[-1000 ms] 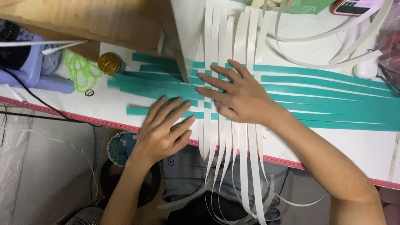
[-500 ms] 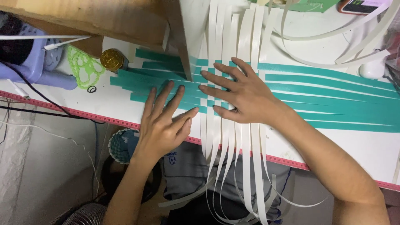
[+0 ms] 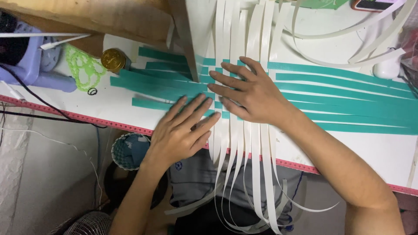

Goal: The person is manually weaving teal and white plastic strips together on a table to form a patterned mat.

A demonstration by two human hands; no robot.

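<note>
Several white strips [image 3: 244,143] and teal strips [image 3: 348,102] are laid crosswise on the white surface [image 3: 348,148], and only a small woven patch [image 3: 222,89] is formed where they meet, near the middle of the frame. The right hand [image 3: 250,93] is pressed flat on that patch with its fingers spread, pointing toward the left of the frame. The left hand [image 3: 183,130] is laid flat just below and left of it, fingers extended and slightly apart, with the fingertips resting on the lowest teal strip at the edge of the patch; nothing is pinched by either hand. By the look of it, the weave is judged to be at an early stage: a few crossings are interlaced, while long lengths of teal are left loose toward the right and left, and the white ends are left hanging off the near edge of the surface and running toward the top of the frame. A gold-coloured round lid [image 3: 113,59] and a green lattice piece [image 3: 85,67] are seen at upper left, untouched.
</note>
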